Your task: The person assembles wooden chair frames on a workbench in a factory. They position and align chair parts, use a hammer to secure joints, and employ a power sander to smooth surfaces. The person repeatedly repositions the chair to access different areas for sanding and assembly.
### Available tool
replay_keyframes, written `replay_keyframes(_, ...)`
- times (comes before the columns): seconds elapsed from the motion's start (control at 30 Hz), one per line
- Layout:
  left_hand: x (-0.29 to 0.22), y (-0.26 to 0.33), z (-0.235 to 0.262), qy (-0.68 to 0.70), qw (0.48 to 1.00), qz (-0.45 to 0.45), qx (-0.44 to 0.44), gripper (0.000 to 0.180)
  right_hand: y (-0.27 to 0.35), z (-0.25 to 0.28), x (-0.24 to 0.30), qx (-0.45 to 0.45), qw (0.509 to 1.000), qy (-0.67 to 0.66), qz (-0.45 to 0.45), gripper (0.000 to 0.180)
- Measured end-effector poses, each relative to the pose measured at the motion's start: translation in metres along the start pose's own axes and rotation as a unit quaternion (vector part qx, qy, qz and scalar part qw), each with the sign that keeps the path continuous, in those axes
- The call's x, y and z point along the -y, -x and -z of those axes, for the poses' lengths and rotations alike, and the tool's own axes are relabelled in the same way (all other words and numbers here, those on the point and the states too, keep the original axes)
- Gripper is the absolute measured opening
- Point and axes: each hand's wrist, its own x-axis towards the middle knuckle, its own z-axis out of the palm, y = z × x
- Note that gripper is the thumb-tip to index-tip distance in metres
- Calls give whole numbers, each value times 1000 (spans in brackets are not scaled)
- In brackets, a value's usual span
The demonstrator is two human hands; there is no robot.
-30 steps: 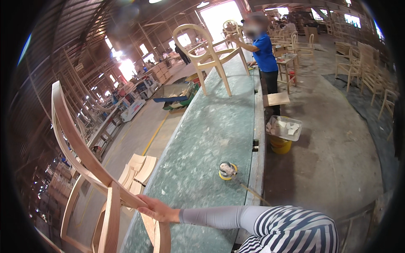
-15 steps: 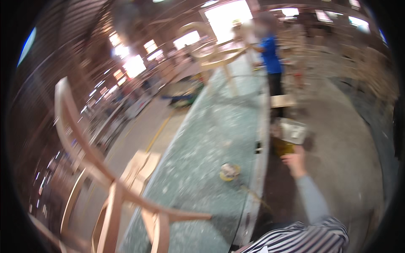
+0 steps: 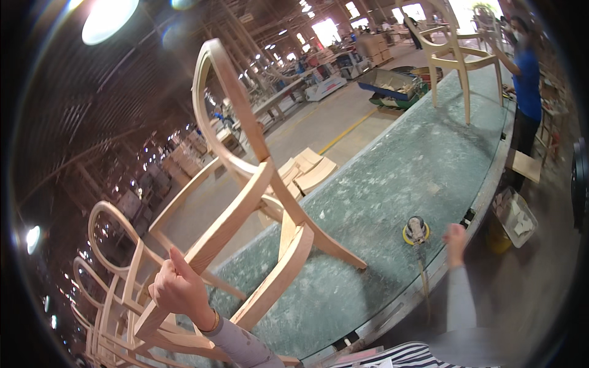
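Note:
A bare wooden chair frame (image 3: 288, 270) with a rounded back stands tilted in view on the near left of the long green worktable (image 3: 380, 178). My left hand (image 3: 181, 288) is closed around one of its rails, thumb pointing up. Over the table's right edge is my right hand (image 3: 454, 244), smeared by motion. Its fingers look drawn in, but whether they hold anything does not show. Between the chair and this hand, a round power sander (image 3: 416, 231) with a yellow rim lies on the table, its hose running toward the near edge.
Several more chair frames (image 3: 110, 245) crowd the left. Another chair (image 3: 463, 61) stands at the table's far end, by a person in blue (image 3: 527, 86). Beyond the right edge are a white bin (image 3: 515, 218) and a wooden board (image 3: 524, 165). Curved wooden pieces (image 3: 316, 168) lie past the left edge.
The view has swung left, bringing my left hand into sight on the chair. My right hand has moved from beside the white bin back toward the table edge. The sander stays on the table.

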Motion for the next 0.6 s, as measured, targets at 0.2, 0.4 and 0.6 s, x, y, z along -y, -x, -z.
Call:
replay_keyframes(0.2, -50, -28, 0, -76, 997, 7, 27, 59, 56, -170, 116, 376, 919, -102, 60, 33)
replay_keyframes(0.4, -81, -50, -8, -87, 992, 20, 93, 64, 55, -222, 199, 474, 840, 28, 262, 59)
replay_keyframes(0.6, -96, -72, -24, -132, 981, 48, 137, 64, 31, -265, 243, 513, 794, 98, 310, 74)
